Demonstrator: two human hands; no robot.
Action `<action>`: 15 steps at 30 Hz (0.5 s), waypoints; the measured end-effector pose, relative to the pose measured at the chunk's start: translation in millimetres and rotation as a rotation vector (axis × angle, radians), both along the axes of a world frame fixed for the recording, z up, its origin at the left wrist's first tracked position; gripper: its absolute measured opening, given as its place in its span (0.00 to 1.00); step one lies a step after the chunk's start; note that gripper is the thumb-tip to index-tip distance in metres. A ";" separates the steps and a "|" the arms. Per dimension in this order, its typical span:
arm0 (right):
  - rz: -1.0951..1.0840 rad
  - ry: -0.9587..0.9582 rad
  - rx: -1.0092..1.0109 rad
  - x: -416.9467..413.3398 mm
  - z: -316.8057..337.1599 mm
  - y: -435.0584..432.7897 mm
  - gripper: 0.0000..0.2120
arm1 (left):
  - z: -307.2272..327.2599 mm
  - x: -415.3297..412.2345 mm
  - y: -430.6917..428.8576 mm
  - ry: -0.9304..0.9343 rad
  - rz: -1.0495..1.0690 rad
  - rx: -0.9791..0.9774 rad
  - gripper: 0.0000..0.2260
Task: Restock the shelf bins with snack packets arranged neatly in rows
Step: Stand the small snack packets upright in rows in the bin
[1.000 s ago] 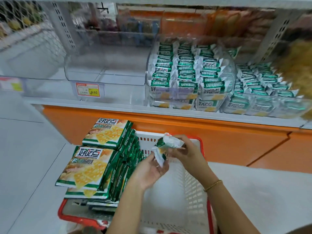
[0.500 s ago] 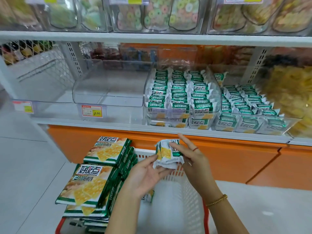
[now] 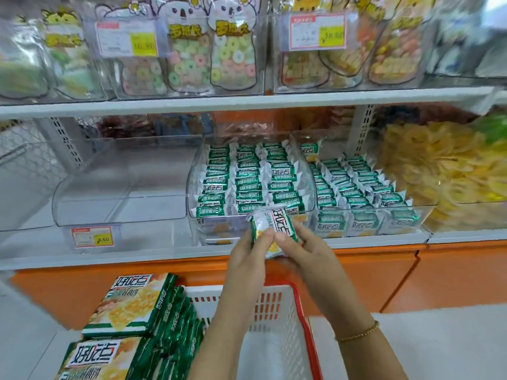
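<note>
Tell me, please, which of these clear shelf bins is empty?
The bin with the price tag, left of the middle bin and right bin, which both hold green packets.

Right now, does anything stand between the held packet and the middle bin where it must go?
Only the bin's clear front wall, just behind the packet held by the left hand and right hand; above it the bin is open.

Both hands (image 3: 277,250) pinching one snack packet (image 3: 274,224) before the filled shelf bin (image 3: 197,223)
</note>
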State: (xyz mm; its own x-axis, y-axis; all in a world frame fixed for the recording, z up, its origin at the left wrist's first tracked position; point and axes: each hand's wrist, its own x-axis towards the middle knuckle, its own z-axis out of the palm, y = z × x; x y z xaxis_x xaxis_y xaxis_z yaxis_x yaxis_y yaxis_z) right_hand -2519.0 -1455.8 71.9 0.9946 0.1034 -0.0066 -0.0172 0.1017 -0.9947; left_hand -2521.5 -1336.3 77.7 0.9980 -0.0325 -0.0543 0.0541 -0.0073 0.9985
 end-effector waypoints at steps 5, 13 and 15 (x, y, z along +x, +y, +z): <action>-0.142 0.002 0.151 43.9 39.2 -52.2 0.45 | 45.5 48.0 -37.6 -0.274 -0.164 0.168 0.10; -0.490 -0.020 -0.553 168.6 70.5 -154.3 0.31 | 40.2 138.2 -72.0 -0.465 -0.159 0.766 0.27; -0.338 0.014 -0.877 202.7 70.4 -162.7 0.20 | 31.7 148.6 -77.1 -0.436 -0.186 0.788 0.29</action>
State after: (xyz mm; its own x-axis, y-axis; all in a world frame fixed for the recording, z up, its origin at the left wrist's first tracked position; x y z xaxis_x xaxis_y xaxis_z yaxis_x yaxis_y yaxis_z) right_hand -2316.3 -1618.5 142.3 0.9703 -0.2382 0.0428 -0.1359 -0.6824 -0.7182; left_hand -2372.9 -1413.4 109.4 0.9176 -0.3079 0.2515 -0.3966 -0.6650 0.6329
